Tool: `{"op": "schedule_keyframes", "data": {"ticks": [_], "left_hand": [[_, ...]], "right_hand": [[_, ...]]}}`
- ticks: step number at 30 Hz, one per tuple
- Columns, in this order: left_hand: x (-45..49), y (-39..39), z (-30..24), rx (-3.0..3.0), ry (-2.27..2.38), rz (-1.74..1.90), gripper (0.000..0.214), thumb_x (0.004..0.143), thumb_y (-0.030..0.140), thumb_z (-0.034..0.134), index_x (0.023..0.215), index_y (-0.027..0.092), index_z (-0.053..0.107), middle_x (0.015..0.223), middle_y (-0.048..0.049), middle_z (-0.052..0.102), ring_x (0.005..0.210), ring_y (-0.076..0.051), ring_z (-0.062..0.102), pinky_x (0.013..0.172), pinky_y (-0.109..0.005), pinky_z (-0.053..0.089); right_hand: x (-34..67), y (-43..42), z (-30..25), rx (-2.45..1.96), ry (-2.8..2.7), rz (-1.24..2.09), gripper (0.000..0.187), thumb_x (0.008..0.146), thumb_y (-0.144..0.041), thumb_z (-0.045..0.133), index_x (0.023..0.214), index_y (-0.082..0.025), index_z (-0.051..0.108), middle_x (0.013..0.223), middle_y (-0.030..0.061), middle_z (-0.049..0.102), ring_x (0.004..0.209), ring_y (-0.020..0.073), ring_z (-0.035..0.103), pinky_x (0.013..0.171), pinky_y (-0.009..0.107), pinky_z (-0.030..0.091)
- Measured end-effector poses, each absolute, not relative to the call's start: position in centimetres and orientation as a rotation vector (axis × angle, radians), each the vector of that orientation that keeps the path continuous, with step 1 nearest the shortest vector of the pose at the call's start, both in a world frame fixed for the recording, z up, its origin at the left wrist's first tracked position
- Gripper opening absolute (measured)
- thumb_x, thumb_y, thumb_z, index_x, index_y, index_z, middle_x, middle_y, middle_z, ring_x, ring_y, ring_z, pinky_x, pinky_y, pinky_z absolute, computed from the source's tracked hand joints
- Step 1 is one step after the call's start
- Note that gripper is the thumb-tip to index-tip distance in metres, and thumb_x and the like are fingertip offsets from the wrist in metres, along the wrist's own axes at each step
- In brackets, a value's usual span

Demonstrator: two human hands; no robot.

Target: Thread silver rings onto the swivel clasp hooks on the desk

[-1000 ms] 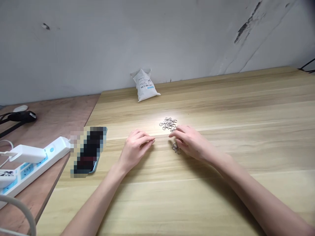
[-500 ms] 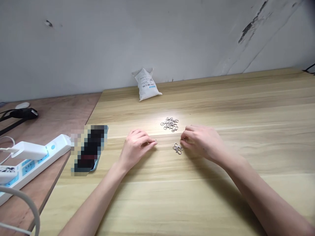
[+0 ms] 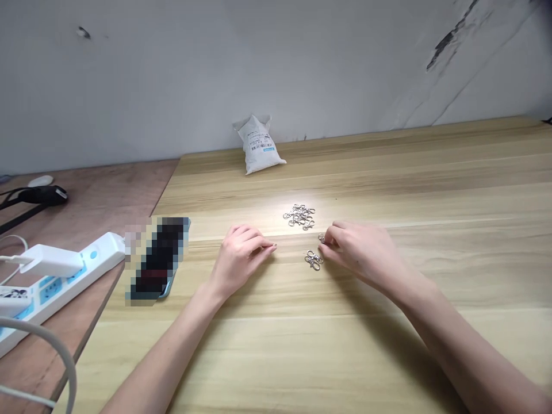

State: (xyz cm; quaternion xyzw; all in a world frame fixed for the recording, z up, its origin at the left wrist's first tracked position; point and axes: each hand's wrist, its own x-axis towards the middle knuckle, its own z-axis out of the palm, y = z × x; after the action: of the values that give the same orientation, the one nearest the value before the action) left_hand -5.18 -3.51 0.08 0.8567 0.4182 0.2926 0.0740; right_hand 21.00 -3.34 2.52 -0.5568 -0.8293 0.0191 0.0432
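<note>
My left hand (image 3: 241,253) rests on the wooden tabletop with thumb and index finger pinched. A tiny shiny bit shows at their tips, too small to name. My right hand (image 3: 353,247) is closed in a pinch on a silver lobster clasp (image 3: 321,237), most of it hidden by the fingers. Just below and left of those fingertips lies a small group of silver lobster clasps (image 3: 313,260). Farther back, between the two hands, is a loose pile of several more clasps (image 3: 299,215).
A white plastic packet (image 3: 261,150) with a printed label stands near the wall. On the left lies a phone (image 3: 161,259), its screen pixelated. Beyond it, a white power strip (image 3: 103,253) with chargers and cables sits on a brown surface, near a black strap-like object (image 3: 45,195).
The clasp in my right hand now shows more beyond the fingertips, and that hand has shifted slightly right. My left hand stays nearly still. The view has moved a little.
</note>
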Motion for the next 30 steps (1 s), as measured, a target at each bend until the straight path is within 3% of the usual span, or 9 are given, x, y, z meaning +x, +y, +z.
{"op": "schedule_keyframes", "data": {"ticks": [10, 17, 21, 23, 26, 28, 30], "left_hand": [[-4.8, -3.7, 0.6, 2.624, 1.293, 0.926, 0.012, 0.091, 0.022, 0.060, 0.089, 0.022, 0.071, 0.097, -0.0056, 0.068, 0.095, -0.021, 0.057, 0.084, -0.038, 0.044], [-4.7, -3.8, 0.7, 2.686, 1.339, 1.018, 0.011, 0.086, 0.021, 0.066, 0.079, 0.025, 0.072, 0.123, -0.0056, 0.063, 0.129, -0.029, 0.046, 0.104, -0.053, 0.037], [-4.6, -3.9, 0.9, 2.733, 1.359, 1.029, 0.011, 0.086, 0.022, 0.066, 0.078, 0.025, 0.073, 0.137, -0.0063, 0.055, 0.138, -0.029, 0.038, 0.110, -0.057, 0.031], [-4.6, -3.9, 0.9, 2.735, 1.358, 1.033, 0.011, 0.086, 0.022, 0.066, 0.079, 0.026, 0.073, 0.141, -0.0052, 0.052, 0.140, -0.030, 0.036, 0.111, -0.059, 0.031], [-4.4, -4.1, 0.9, 2.725, 1.346, 1.051, 0.010, 0.086, 0.023, 0.066, 0.081, 0.027, 0.074, 0.145, -0.0030, 0.049, 0.142, -0.030, 0.034, 0.112, -0.061, 0.029], [-4.3, -4.2, 0.9, 2.726, 1.337, 1.066, 0.011, 0.086, 0.022, 0.066, 0.082, 0.027, 0.074, 0.146, -0.0027, 0.049, 0.142, -0.030, 0.033, 0.113, -0.061, 0.027], [-4.2, -4.3, 1.0, 2.742, 1.323, 1.067, 0.011, 0.087, 0.023, 0.066, 0.082, 0.027, 0.074, 0.146, -0.0031, 0.049, 0.143, -0.029, 0.031, 0.114, -0.061, 0.026]], "right_hand": [[20.3, -3.6, 2.5, -1.720, -2.437, 0.550, 0.012, 0.068, -0.013, 0.060, 0.059, -0.021, 0.058, 0.060, -0.0028, 0.065, 0.049, 0.0104, 0.051, 0.047, 0.023, 0.026], [20.3, -3.2, 1.7, -1.597, -2.388, 0.339, 0.010, 0.071, -0.017, 0.060, 0.062, -0.020, 0.059, 0.066, -0.0034, 0.065, 0.050, 0.0093, 0.048, 0.048, 0.023, 0.024], [20.0, -3.1, 1.3, -1.388, -2.325, 0.129, 0.009, 0.075, -0.017, 0.059, 0.066, -0.021, 0.061, 0.070, -0.0025, 0.065, 0.053, 0.0107, 0.050, 0.047, 0.024, 0.026], [19.8, -3.0, 1.2, -1.222, -2.334, 0.085, 0.011, 0.081, -0.018, 0.058, 0.072, -0.020, 0.063, 0.078, 0.0016, 0.067, 0.065, 0.0143, 0.058, 0.052, 0.025, 0.035], [19.3, -3.2, 1.0, -1.016, -2.366, 0.012, 0.013, 0.090, -0.021, 0.055, 0.083, -0.019, 0.066, 0.112, 0.0120, 0.066, 0.105, 0.0250, 0.060, 0.081, 0.036, 0.047], [18.8, -3.4, 0.8, -0.968, -2.390, -0.038, 0.014, 0.093, -0.023, 0.055, 0.086, -0.019, 0.067, 0.134, 0.0148, 0.056, 0.131, 0.0323, 0.044, 0.099, 0.050, 0.040], [18.4, -3.6, 0.8, -0.964, -2.403, -0.066, 0.016, 0.093, -0.024, 0.055, 0.085, -0.018, 0.067, 0.145, 0.0141, 0.047, 0.143, 0.0355, 0.027, 0.106, 0.058, 0.032]]}}
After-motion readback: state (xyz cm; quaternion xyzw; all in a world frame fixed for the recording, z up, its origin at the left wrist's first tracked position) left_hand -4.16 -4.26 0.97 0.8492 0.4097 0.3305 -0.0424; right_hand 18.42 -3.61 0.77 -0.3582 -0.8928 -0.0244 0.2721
